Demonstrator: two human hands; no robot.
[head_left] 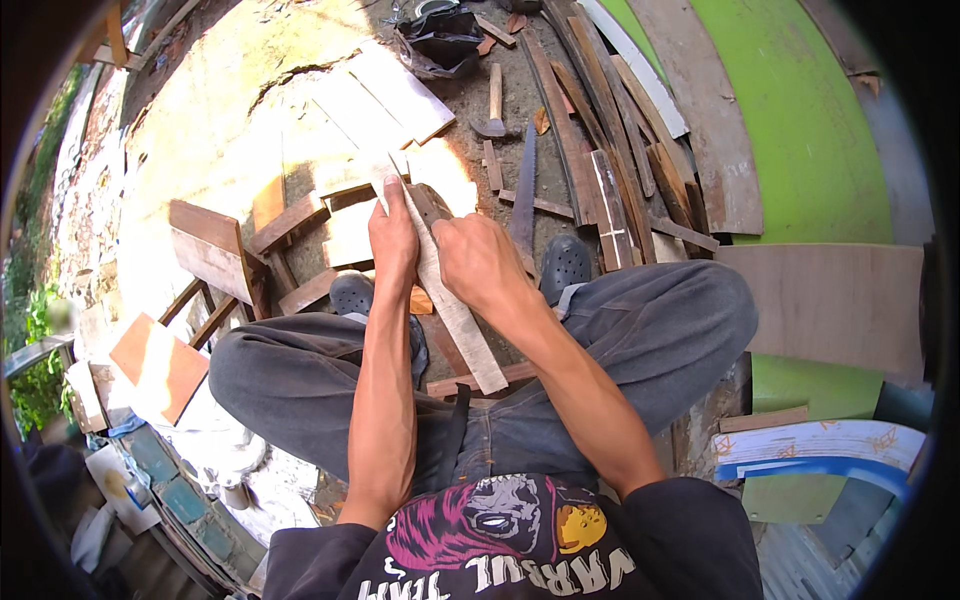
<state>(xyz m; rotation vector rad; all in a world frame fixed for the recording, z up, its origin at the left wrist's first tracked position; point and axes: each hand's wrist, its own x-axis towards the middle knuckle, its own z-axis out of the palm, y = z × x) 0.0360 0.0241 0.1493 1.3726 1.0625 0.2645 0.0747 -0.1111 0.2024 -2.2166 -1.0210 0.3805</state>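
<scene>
A long, pale wooden strip (455, 315) slants across between my knees, its near end over my lap. My left hand (393, 238) is closed around its far part, with the thumb lying along the top. My right hand (482, 262) makes a fist against the strip's right side. A dark brown piece (425, 203) sticks out just beyond that fist; I cannot make out what it is or whether the fist grips it. Beyond my right hand lie a saw blade (525, 185) and a hammer-like tool (495, 100) with a wooden handle.
Long boards (600, 130) are stacked at the far right beside a green panel (800, 120). Wooden offcuts (290, 222) and a brown square board (160, 365) lie to the left. A black plastic bag (440, 45) sits at the back. My shoes (566, 265) flank the work.
</scene>
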